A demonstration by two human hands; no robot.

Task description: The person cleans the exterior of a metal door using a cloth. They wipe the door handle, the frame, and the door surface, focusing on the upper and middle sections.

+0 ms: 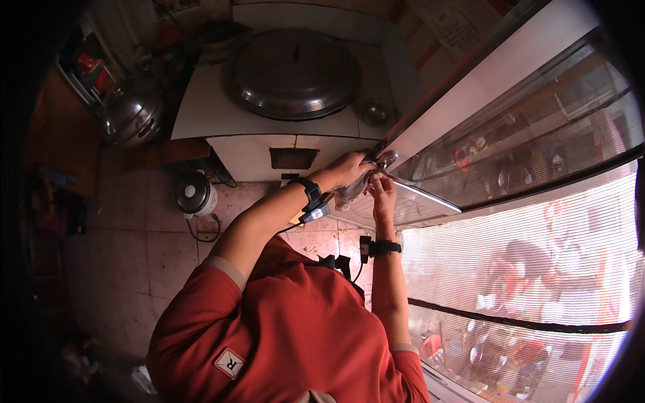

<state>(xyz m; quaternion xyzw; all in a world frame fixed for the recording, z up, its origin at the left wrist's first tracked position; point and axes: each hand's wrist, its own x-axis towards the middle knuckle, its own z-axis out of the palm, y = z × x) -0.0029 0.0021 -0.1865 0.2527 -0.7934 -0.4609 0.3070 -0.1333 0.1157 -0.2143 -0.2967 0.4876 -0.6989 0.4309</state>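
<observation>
Both of my hands meet at the edge of a white-framed glass door [466, 98], close to its metal handle [388, 158]. My left hand [348, 169] comes in from the left and grips a crumpled, translucent plastic bag [351, 193] at its upper end. Just right of it, my right hand [383, 195] pinches the gathered plastic between thumb and fingers, below the handle. The bag hangs down between the hands. Whether it loops around the handle cannot be made out, and its contents are unclear.
A tiled stove [206, 108] carries a large domed metal lid [295, 75] and a small metal bowl [374, 114]. Leftward are a steel pot [132, 113] and, on the tiled floor [121, 262], a rice cooker [195, 194] with its cord. A striped screen [453, 272] hangs at right.
</observation>
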